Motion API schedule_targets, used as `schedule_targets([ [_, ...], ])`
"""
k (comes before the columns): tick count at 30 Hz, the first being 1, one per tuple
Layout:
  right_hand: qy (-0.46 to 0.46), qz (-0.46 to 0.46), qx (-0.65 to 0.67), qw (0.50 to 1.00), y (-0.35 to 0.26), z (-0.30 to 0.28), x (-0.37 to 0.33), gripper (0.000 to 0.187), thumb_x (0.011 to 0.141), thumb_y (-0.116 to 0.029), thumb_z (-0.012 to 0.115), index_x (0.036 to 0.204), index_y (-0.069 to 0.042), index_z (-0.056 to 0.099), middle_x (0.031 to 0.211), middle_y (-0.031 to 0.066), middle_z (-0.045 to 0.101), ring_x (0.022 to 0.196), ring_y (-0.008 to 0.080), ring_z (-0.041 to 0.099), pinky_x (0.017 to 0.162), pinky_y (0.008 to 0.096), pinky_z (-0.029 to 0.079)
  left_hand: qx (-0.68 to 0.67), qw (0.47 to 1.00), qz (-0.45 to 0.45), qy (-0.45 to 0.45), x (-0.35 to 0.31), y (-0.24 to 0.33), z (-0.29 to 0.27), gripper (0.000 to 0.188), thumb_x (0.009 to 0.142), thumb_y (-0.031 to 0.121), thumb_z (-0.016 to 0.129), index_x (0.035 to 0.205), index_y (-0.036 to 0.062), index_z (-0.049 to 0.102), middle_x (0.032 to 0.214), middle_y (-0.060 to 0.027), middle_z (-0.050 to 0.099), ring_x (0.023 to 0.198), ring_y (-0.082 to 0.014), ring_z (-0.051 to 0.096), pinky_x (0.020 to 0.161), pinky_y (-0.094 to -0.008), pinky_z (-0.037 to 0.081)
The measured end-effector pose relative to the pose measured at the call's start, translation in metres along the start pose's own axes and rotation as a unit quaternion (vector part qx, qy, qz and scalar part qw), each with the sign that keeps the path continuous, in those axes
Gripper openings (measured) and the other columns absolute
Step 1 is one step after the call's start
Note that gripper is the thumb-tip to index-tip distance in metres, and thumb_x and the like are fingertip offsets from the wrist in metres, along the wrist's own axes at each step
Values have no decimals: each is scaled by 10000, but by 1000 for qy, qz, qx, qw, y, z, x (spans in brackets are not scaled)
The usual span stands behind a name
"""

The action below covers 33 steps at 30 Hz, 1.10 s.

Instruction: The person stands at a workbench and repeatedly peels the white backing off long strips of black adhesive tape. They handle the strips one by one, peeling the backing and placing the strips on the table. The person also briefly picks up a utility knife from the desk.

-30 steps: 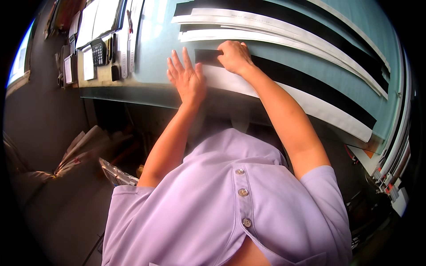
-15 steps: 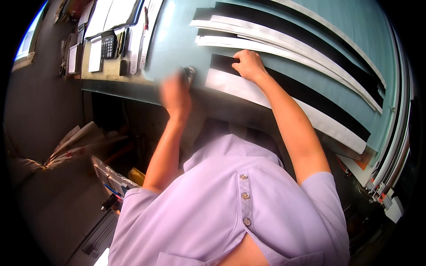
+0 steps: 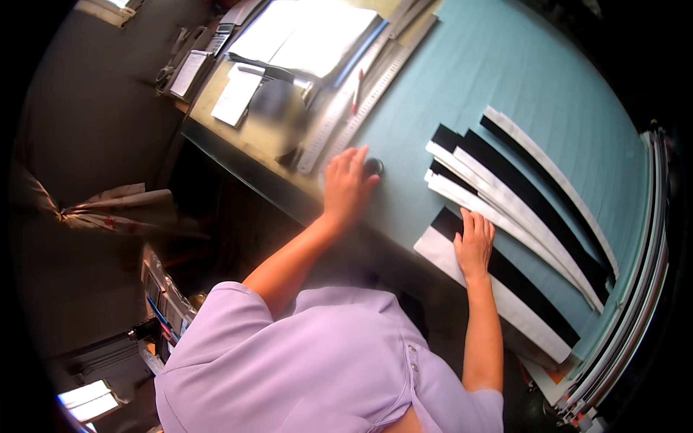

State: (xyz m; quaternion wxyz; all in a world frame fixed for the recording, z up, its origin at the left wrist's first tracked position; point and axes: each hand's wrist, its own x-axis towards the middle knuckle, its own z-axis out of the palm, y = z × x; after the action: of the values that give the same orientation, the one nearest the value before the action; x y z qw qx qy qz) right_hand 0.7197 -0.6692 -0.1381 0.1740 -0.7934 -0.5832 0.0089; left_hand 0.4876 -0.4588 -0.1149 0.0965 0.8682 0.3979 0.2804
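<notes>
My left hand [image 3: 346,186] is over the near edge of the table with its fingers spread and nothing in them. Right beside its fingertips lies a small dark round thing [image 3: 373,167], whose kind I cannot make out. My right hand [image 3: 474,244] rests with fingers stretched out on the left part of a long black-and-white strip [image 3: 530,294]. This strip lies along the table's front edge, black on the far side and white on the near side. Beyond it, several more black-and-white strips [image 3: 530,195] overlap one another in a fan.
A pale blue-green table top [image 3: 447,79] spreads under the strips. At its left are long rulers [image 3: 343,119], a red pen [image 3: 358,90], an open book [image 3: 307,36], a white pad [image 3: 238,94] and a blurred dark object [image 3: 276,108]. Metal rails [image 3: 635,289] run along the right edge.
The view has turned toward the left. My left hand, smeared by motion before, now shows spread fingers. My right hand has gone from bent fingers at the strip's edge to fingers lying flat.
</notes>
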Motion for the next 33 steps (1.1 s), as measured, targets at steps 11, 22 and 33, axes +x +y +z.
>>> schedule_targets([
  [11, -6, 83, 172, 982, -146, 43, -8, 132, 876, -46, 552, 792, -2, 460, 794, 234, 530, 773, 466, 535, 663, 544, 411, -73, 983, -167, -14, -76, -116, -154, 366, 874, 305, 756, 803, 61, 492, 616, -159, 552, 557, -392, 572, 527, -465, 448],
  [22, -32, 39, 181, 982, -322, 120, 45, 214, 829, -12, 614, 661, -14, 482, 634, 213, 524, 605, 442, 553, 550, 527, 405, -42, 972, -166, 160, 64, -419, -212, 475, 901, 282, 717, 592, 34, 455, 533, -171, 460, 474, -354, 482, 469, -433, 354],
  [33, 12, 221, 163, 962, -538, 131, 211, 416, 825, -10, 704, 633, -20, 336, 571, 168, 356, 522, 369, 365, 529, 470, 291, 178, 971, -151, 53, 370, -843, -296, 119, 822, 114, 690, 911, 155, 758, 1381, -46, 546, 1341, -325, 440, 1063, -430, 432],
])
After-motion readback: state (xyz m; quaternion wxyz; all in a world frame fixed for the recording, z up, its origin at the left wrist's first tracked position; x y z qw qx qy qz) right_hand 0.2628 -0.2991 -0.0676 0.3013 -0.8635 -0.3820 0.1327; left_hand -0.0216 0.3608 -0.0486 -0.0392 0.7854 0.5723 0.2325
